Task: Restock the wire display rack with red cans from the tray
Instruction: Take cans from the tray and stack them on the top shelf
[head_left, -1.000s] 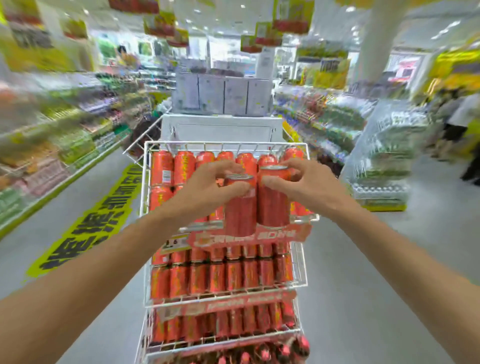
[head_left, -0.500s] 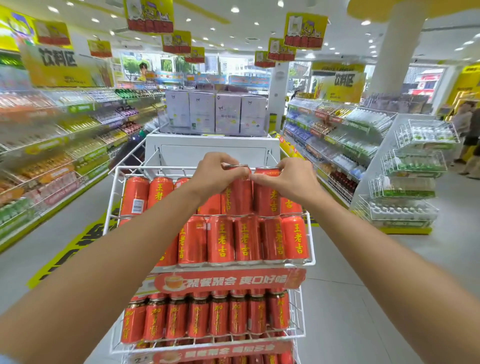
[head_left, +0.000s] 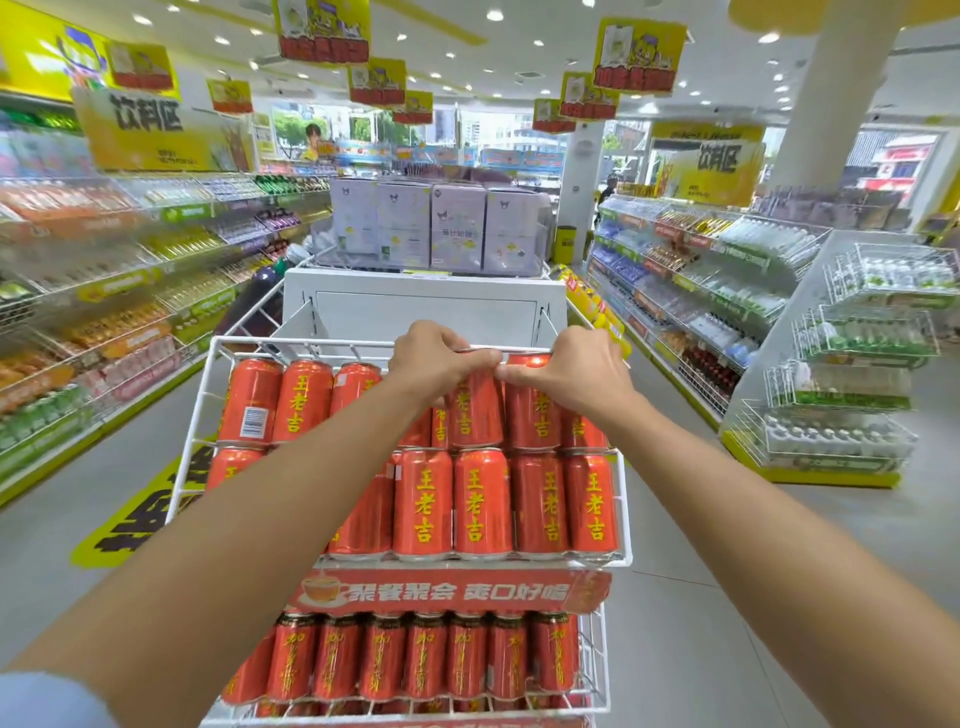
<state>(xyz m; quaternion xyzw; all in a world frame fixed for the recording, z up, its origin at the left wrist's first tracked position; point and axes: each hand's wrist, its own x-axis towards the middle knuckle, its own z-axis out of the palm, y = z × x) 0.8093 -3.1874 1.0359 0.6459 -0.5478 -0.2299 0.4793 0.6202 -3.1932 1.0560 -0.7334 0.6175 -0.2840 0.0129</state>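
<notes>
A white wire display rack (head_left: 200, 415) stands right in front of me, its tiers packed with red cans bearing yellow lettering. My left hand (head_left: 436, 358) grips the top of one red can (head_left: 475, 415) in the back row of the top tier. My right hand (head_left: 576, 374) grips the top of the neighbouring red can (head_left: 532, 410) just to its right. Both cans stand upright among the others. A front row of red cans (head_left: 478, 504) stands below them. The tray is not in view.
A red banner (head_left: 452, 592) runs under the top tier, with another tier of cans (head_left: 415, 660) beneath. A white cabinet (head_left: 426, 306) with pale boxes (head_left: 436, 228) stands behind the rack. Stocked shelves line the aisle on the left (head_left: 104, 291) and right (head_left: 727, 280).
Both hands carried their cans up and back into the top tier's rear row. My view has risen from looking down on the rack to facing it.
</notes>
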